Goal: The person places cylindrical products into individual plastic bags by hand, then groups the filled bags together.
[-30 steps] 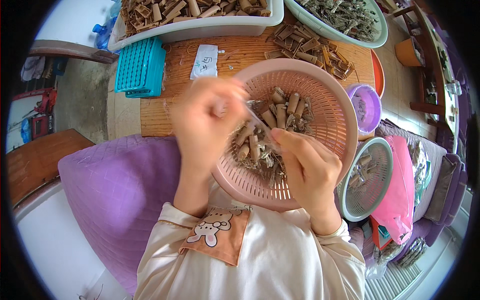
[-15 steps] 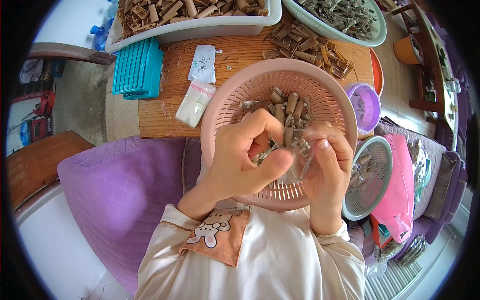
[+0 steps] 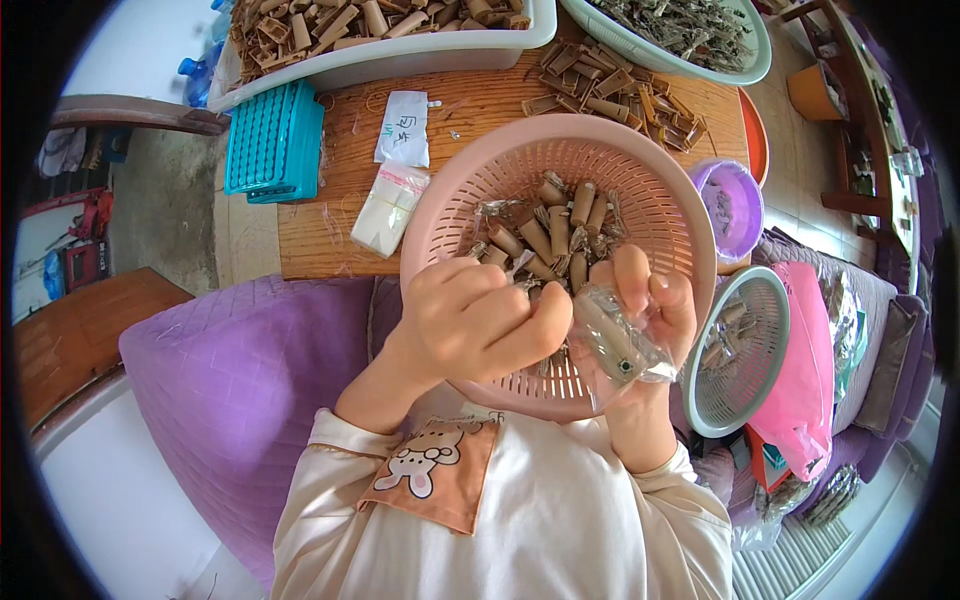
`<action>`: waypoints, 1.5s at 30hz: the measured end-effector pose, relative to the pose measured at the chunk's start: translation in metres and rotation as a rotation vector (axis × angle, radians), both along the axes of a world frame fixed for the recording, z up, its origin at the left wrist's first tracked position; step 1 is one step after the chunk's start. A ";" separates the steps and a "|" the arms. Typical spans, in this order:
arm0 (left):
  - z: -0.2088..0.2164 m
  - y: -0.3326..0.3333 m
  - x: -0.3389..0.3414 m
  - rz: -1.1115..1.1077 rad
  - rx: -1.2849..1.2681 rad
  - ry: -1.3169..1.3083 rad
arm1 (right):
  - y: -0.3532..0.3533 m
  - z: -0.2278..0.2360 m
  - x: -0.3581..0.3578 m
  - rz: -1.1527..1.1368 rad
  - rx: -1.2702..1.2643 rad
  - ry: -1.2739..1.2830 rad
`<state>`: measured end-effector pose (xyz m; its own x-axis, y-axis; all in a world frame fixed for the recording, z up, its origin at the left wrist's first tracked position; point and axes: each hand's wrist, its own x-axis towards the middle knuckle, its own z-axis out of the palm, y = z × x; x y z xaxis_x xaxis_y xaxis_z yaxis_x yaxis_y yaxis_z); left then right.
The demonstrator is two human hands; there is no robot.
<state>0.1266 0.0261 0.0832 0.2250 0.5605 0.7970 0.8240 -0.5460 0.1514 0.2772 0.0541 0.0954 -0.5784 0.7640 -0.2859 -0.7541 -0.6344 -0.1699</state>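
Observation:
My right hand (image 3: 650, 320) grips a small clear plastic bag (image 3: 653, 362) with a light-brown rolled piece (image 3: 607, 333) inside, a dark spot showing at its lower end. Beside it, fingers curled and thumb against the forefinger, is my left hand (image 3: 480, 320); whatever it may hold is hidden. Both hands are over the front part of a pink slotted basket (image 3: 440, 215). Several wrapped brown rolls (image 3: 536, 238) lie in the basket with crinkled clear plastic around them, partly covered by my hands.
Brown curved pieces fill a white tub (image 3: 400, 50) at the back, and more loose pieces (image 3: 620, 95) lie on the wooden table (image 3: 340, 110). Small clear bags (image 3: 390, 210) and teal baskets (image 3: 270, 145) are left. A grey-green basket (image 3: 735, 350) and purple bucket (image 3: 728, 205) are right.
My left hand has curled closed and moved slightly down and left, uncovering more rolls. The bag in my right hand now shows the brown roll clearly.

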 end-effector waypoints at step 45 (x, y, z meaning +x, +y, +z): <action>-0.039 -0.049 -0.133 0.707 -1.063 -0.494 | 0.042 -0.029 0.017 0.657 1.446 -1.521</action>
<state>-0.0065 -0.0232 0.0437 -0.5423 0.8223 -0.1725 0.6140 0.5280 0.5867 0.2942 0.0964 0.0665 -0.7229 0.6547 -0.2208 0.5789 0.3995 -0.7108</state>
